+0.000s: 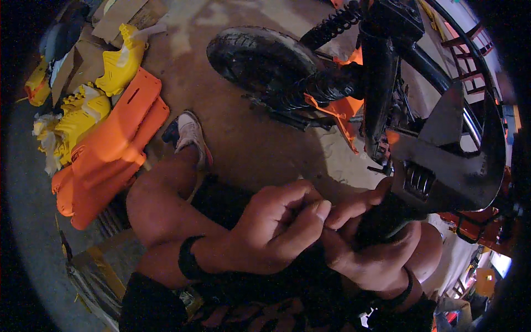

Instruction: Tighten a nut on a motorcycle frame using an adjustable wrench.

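Observation:
My left hand (282, 228) is closed in a pinch, its thumb pressed to the curled fingers. Whatever sits in that pinch is too small or hidden to make out. Close against its fingertips is my right hand (376, 252), wrapped round the narrow dark end of a black plastic panel (448, 177). This panel has a slotted vent and a pointed upper part, and it reaches up and right from my hand. Both hands are above my lap, and each wrist wears a dark band.
Ahead is a partly built vehicle frame (381, 83) with a black wheel (260, 58), a coil spring (332, 25) and orange parts. Orange panels (119, 144) and yellow plastic parts (121, 63) lie at left, near cardboard. A taped box (102, 271) is by my left leg.

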Available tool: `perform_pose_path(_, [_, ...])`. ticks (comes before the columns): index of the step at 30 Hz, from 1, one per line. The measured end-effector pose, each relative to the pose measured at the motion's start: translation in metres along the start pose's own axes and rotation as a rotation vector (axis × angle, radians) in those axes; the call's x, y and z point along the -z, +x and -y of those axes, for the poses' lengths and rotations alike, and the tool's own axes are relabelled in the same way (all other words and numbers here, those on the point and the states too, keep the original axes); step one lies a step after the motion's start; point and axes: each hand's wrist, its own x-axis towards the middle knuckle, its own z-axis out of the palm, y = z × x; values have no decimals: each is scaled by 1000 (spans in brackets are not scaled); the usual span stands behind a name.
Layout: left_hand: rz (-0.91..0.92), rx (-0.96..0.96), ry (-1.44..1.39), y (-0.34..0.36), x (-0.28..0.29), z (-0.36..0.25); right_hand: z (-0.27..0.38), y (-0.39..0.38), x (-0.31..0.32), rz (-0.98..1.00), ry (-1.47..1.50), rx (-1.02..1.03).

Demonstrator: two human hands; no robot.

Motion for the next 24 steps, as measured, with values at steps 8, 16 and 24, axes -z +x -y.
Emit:
perform_pose_path(8, [-27, 4, 177, 3, 0, -1, 0, 3, 9, 150, -125, 36])
perform_pose_path(16, [-39, -23, 277, 5, 3, 2, 4, 3, 5, 39, -192, -49])
perform_pose_path(24, [-81, -61, 272, 0, 0, 12, 6, 3, 5, -5, -467, -90])
